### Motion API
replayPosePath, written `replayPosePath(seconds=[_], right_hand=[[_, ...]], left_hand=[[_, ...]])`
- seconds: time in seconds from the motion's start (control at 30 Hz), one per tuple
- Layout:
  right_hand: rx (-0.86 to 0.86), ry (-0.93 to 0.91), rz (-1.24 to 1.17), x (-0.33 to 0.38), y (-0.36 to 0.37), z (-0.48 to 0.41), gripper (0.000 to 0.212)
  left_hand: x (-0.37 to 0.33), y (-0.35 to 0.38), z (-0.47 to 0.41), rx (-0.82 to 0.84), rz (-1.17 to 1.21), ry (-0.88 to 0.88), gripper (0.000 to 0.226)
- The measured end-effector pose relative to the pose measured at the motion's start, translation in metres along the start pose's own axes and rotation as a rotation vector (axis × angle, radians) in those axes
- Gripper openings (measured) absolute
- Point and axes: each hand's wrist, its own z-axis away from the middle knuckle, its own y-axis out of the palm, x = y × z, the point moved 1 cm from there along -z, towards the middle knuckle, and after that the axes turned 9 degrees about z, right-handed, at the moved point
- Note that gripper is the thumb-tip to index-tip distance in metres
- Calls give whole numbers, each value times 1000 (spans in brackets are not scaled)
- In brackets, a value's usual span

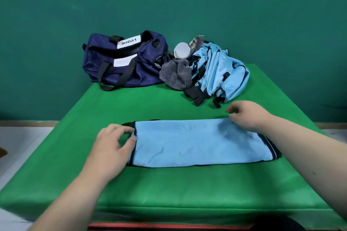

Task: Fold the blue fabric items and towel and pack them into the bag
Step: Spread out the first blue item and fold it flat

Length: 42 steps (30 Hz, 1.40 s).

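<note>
1. Light-blue fabric item (202, 142), dark-trimmed, lies folded flat on the green mat (169, 189) in front of me.
2. My left hand (112, 146) sits at its left edge, fingers loosely curved, thumb tip touching the trim.
3. My right hand (249, 116) rests on the far right corner, fingers curled; I cannot tell whether it pinches anything.
4. At the back stands the navy bag (131, 67), with a grey striped towel (174, 76) and a heap of light-blue fabric (223, 73) just beside it.
</note>
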Motion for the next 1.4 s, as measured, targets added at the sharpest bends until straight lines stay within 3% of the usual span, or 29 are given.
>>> replayPosePath(seconds=[0.1, 0.27, 0.53, 0.63, 0.8, 0.97, 1.1, 1.17, 1.27, 1.4], right_hand=[[23, -159, 12, 55, 12, 3, 33], [86, -370, 66, 143, 36, 2, 34], [217, -489, 102, 221, 60, -14, 32], [257, -512, 163, 234, 69, -24, 37], [168, -529, 229, 247, 79, -36, 21], [168, -519, 243, 256, 76, -40, 20], [147, -476, 124, 253, 64, -36, 16], [122, -426, -34, 247, 51, -32, 14], [28, -405, -239, 235, 21, -19, 17], [-62, -428, -432, 219, -39, 17, 22]], left_hand=[[-2, 10, 44, -35, 21, -24, 26], [5, 19, 81, 65, -96, 16, 64], [7, 41, 93, 111, -285, 142, 74], [9, 47, 90, 42, -327, 105, 77], [13, 54, 84, -57, -337, 85, 82], [16, 52, 71, -92, -275, -10, 78], [14, 42, 68, -27, -118, -114, 77], [13, 34, 67, -16, 88, -136, 70], [8, 15, 64, -142, 479, -157, 52], [-21, -13, 50, -282, 791, -154, 49]])
